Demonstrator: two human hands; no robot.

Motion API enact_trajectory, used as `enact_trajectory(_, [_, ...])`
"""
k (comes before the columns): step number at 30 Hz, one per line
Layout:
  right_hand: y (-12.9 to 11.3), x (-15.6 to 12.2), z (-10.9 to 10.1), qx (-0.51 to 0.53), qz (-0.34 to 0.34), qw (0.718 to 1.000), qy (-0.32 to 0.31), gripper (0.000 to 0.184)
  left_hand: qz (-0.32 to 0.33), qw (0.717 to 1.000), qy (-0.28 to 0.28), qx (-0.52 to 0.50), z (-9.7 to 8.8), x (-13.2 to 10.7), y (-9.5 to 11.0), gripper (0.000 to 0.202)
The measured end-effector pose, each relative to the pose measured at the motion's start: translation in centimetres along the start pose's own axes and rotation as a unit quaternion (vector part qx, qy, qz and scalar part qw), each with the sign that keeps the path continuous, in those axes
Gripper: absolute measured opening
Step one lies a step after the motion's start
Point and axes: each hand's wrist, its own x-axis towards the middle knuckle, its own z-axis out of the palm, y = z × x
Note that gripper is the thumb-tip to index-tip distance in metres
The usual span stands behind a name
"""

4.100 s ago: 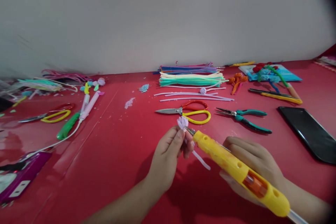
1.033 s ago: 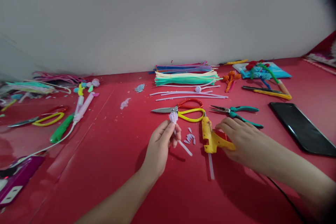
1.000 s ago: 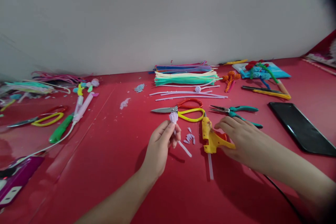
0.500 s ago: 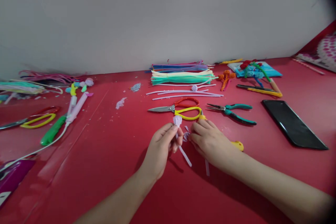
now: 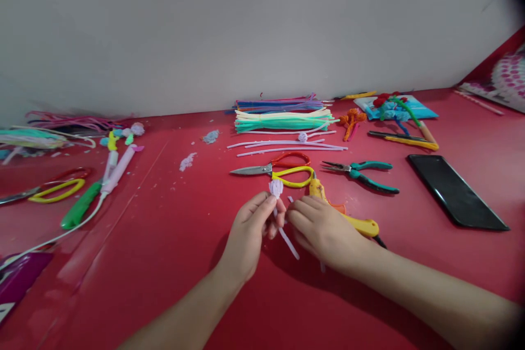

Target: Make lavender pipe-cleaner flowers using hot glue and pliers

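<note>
My left hand (image 5: 256,224) pinches a pale lilac pipe-cleaner flower bud (image 5: 276,188) by its stem, bud upward, with the lower stem (image 5: 289,244) slanting down to the right. Close beside it, my right hand (image 5: 318,224) is low over the table with its fingers bunched downward; whatever they hold is hidden. A small lilac scrap (image 5: 290,199) shows just past its fingertips, and the end of a lilac strip (image 5: 322,267) sticks out below the palm. Partly behind the right hand lies a yellow hot glue gun (image 5: 363,225).
Ahead lie red-and-yellow-handled scissors (image 5: 292,170), pliers (image 5: 361,169), loose lilac pipe cleaners (image 5: 293,147) and pipe-cleaner bundles (image 5: 285,120). At right is a black phone (image 5: 457,191). At left are a pink-and-green corded tool (image 5: 118,172) and more scissors (image 5: 57,190).
My right hand has shifted slightly left and down, covering the curled lilac piece and uncovering more of the glue gun. My left hand keeps its pinch on the flower bud.
</note>
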Motion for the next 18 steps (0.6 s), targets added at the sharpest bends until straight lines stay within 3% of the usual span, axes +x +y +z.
enact_trajectory(4, [0.2,-0.4,-2.3,0.191,0.124,0.972,0.055,0.016,-0.012,1.000,-0.012,0.008,0.0,-0.1,0.2,0.025])
enact_trajectory(7, [0.3,-0.4,-3.6,0.261,0.142,0.952,0.068,0.015,-0.042,0.998,-0.045,0.025,0.2,-0.2,0.1,0.026])
enact_trajectory(18, [0.4,-0.7,-4.1,0.284,0.141,0.942,0.110,0.021,-0.100,0.988,-0.097,0.064,0.5,-0.1,-0.2,0.026])
